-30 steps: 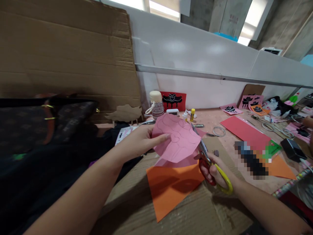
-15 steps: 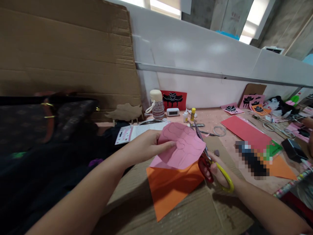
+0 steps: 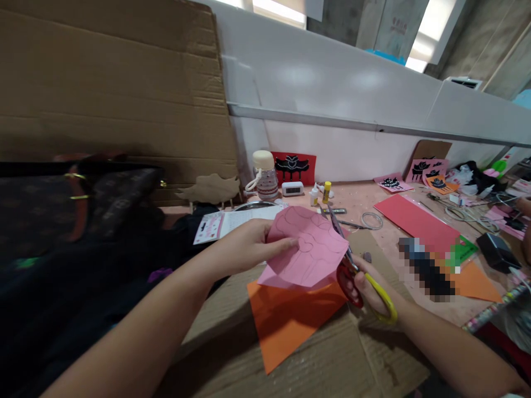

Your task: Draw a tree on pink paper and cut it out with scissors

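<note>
My left hand (image 3: 244,249) pinches the left edge of a pink paper sheet (image 3: 309,249) with curved pencil outlines drawn on it, holding it above the desk. My right hand (image 3: 369,287) grips scissors (image 3: 352,268) with one red and one yellow handle loop. Their blades run up along the sheet's right edge. Under the pink sheet an orange paper sheet (image 3: 290,318) lies on flat brown cardboard (image 3: 332,365).
A tall cardboard panel (image 3: 112,88) leans at the back left, a dark bag (image 3: 74,204) before it. Along the wall stand a small bottle (image 3: 264,176), a white clock (image 3: 292,189), glue bottles (image 3: 327,192) and a red card (image 3: 294,166). Red paper (image 3: 415,221) and craft clutter lie right.
The pink sheet has been lowered and turned slightly in my left hand. The scissors have worked further along its right edge, and a printed sheet behind has come into view.
</note>
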{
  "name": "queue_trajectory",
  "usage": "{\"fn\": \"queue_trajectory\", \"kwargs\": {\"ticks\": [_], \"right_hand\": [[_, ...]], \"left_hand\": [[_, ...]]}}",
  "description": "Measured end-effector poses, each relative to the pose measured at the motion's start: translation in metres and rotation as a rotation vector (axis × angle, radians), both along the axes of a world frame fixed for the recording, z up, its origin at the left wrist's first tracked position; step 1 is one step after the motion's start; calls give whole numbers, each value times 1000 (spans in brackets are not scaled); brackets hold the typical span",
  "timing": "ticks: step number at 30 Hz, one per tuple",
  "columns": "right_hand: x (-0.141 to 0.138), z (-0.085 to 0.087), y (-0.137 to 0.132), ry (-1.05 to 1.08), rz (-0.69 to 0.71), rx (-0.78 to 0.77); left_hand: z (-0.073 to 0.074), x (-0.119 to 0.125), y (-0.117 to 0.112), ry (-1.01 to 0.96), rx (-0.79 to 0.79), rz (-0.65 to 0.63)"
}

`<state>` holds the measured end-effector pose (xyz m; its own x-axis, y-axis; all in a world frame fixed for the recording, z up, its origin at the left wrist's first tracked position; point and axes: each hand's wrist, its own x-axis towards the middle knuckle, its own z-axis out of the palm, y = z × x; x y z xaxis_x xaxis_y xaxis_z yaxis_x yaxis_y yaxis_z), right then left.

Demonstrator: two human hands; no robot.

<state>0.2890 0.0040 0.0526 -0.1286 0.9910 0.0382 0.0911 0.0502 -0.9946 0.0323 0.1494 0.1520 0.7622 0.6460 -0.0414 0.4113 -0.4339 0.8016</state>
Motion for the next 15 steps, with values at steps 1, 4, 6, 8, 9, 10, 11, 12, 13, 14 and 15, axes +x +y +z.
{"fn": "queue_trajectory", "kwargs": {"ticks": [1, 4, 6, 8, 9, 10, 11, 12, 13, 14, 15], "right_hand": [[-1, 2, -1, 16, -9, -16], [-3, 5, -2, 40, -28, -49], [-3, 5, -2, 39, -35, -53], [-3, 3, -2, 40, -48, -57], [-4, 1, -3, 48, -53, -67], [-4, 0, -3, 63, -55, -74], [-4, -1, -3, 77, -58, -78], [-4, -2, -2, 87, -63, -74], [-2, -1, -1, 90, -71, -62], [0, 0, 0, 82, -83, -46], [4, 2, 2, 57, -104, -30]], "left_hand": [[0, 0, 0, -3, 0, -1], [1, -1, 0, -2, 14, 2], [0, -1, 0, -3, 28, 7], [0, 0, 0, -6, 37, 13], [1, 0, 0, -9, 39, 15], [1, 0, 0, -12, 40, 19], [2, 0, 0, -15, 42, 30], [3, -2, 1, -19, 45, 49], [5, -3, 2, -21, 48, 73], [6, -6, 4, -28, 53, 106], [8, -9, 6, -40, 65, 147]]}}
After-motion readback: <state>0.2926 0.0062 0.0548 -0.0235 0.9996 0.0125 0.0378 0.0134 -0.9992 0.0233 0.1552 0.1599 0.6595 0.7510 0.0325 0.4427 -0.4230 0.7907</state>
